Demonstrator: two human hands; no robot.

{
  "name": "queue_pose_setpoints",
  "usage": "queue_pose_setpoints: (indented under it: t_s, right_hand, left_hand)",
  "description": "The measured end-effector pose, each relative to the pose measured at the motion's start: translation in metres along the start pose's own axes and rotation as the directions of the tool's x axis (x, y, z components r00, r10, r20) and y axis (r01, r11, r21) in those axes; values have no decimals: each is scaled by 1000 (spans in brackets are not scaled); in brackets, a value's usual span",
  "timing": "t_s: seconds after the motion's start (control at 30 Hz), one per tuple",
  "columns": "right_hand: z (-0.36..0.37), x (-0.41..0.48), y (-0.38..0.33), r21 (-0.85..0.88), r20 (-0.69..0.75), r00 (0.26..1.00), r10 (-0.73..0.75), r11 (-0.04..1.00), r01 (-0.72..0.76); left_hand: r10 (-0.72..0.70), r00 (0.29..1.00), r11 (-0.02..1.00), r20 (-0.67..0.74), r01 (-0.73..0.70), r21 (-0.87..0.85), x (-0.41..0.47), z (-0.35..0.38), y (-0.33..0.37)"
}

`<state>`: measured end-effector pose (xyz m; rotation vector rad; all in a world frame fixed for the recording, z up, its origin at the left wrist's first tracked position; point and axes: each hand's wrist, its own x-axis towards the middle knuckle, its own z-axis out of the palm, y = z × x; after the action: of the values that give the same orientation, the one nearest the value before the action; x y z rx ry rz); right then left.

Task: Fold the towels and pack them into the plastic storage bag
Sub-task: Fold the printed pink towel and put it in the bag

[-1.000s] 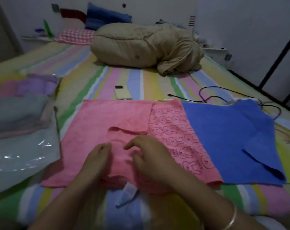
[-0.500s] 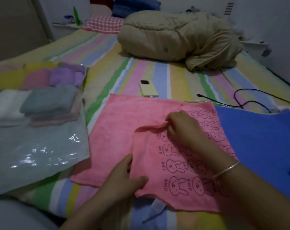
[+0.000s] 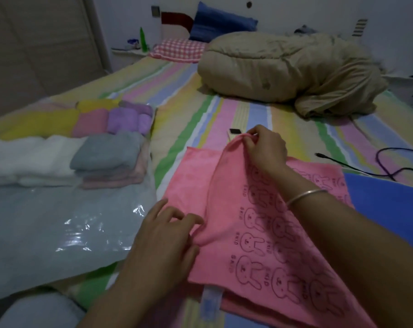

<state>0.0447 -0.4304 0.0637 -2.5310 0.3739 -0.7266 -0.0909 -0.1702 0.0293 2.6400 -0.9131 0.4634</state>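
1. The right hand (image 3: 264, 150) is pinching the pink towel (image 3: 255, 235) corner, grip closed, centre frame.
2. The left hand (image 3: 162, 242) is clamping its folded edge, lower centre.
3. The plastic storage bag (image 3: 58, 221) is lying left.

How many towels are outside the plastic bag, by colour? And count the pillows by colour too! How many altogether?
Pink bunny towel: 1
Blue towel: 1
Blue pillow: 1
Red-checked pillow: 1
Total: 4
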Motion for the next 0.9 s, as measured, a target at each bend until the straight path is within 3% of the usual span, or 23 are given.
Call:
queue_pose_setpoints:
  t_s: [0.1,0.2,0.33,0.43,0.5,0.73,0.9]
  right_hand:
    - [30,21,-19,81,109,994,-26,997,17]
    - [64,27,-33,98,195,978,-67,994,49]
    - [105,23,-40,85,242,966,-95,993,77]
    - [123,22,-39,74,262,961,-85,995,68]
    - [128,23,-40,54,259,963,-76,996,64]
    - [143,28,-51,-16,238,971,-36,999,41]
    - [151,24,-57,247,312,949,-34,968,-46]
  left_hand:
    - [-34,990,999,140,30,29,-4,6,-32]
    - [-202,927,977,315,211,6,-14,12,-53]
    - [-281,879,903,385,379,-204,-23,8,-77]
    - [-283,831,790,479,485,-375,-26,3,-90]
    - [-281,818,726,501,523,-446,-25,1,-96]
    - [-294,801,666,522,563,-489,-27,0,-99]
    - [-318,825,741,467,524,-421,-28,4,-96]
